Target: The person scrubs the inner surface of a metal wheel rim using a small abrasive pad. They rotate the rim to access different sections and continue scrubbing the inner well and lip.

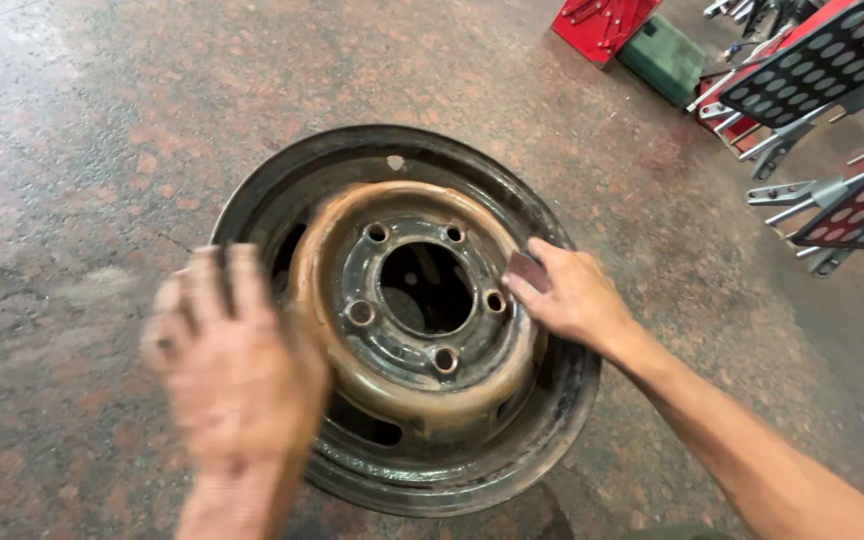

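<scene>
A rusty steel wheel rim (407, 320) lies flat on the stone floor (82, 120). The right hand (572, 295) presses a small abrasive pad (526, 270) against its rusted centre; the blurred left hand (232, 360), grip seemingly spread, steadies the rim's near edge.

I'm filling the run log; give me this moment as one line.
left hand: blurred, on wheel rim edge | right hand: presses dark pad on rusty centre | floor: stone
</scene>
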